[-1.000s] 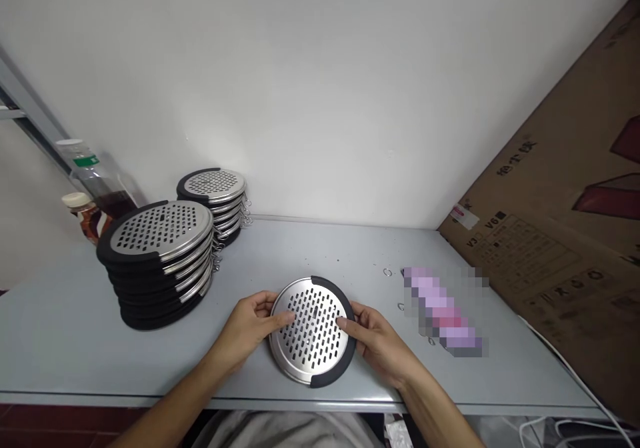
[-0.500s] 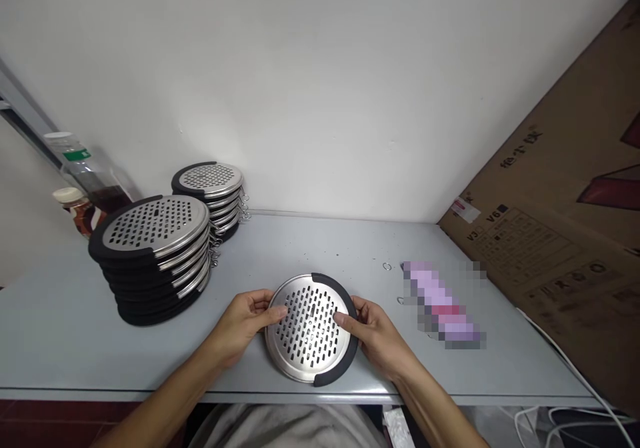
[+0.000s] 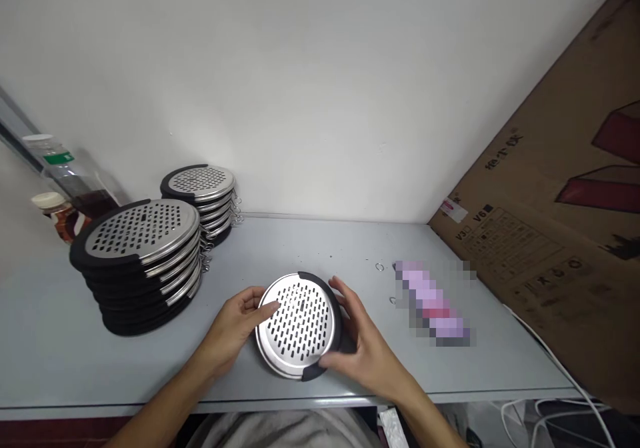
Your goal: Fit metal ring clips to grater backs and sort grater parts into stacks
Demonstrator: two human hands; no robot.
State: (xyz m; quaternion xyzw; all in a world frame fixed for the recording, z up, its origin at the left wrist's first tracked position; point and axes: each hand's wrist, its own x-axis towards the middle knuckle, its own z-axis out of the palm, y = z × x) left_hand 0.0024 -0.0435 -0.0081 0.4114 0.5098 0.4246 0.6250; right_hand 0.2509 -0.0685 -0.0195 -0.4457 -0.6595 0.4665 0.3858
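A round perforated metal disc (image 3: 300,321) with a black band along its right edge is tilted up just above the front of the table. My left hand (image 3: 237,328) pinches its left rim, thumb on the slotted face and fingers behind. Spread around the black band, my right hand (image 3: 363,341) has its thumb on the lower right rim and its index finger near the top; its other fingers are partly hidden. To the left stand a large stack of similar discs (image 3: 143,235) and a smaller stack (image 3: 203,185) behind it, with small metal rings along their right sides.
Loose metal rings (image 3: 379,267) and a blurred purple item (image 3: 430,301) lie on the grey table (image 3: 300,238). A large cardboard box (image 3: 540,235) stands at the right. Bottles (image 3: 85,181) are at the far left, and a white cable (image 3: 545,348) runs beside the box.
My right hand has shifted its hold from the disc's right side, its thumb now lower and its index finger higher and stretched. The view has turned slightly right.
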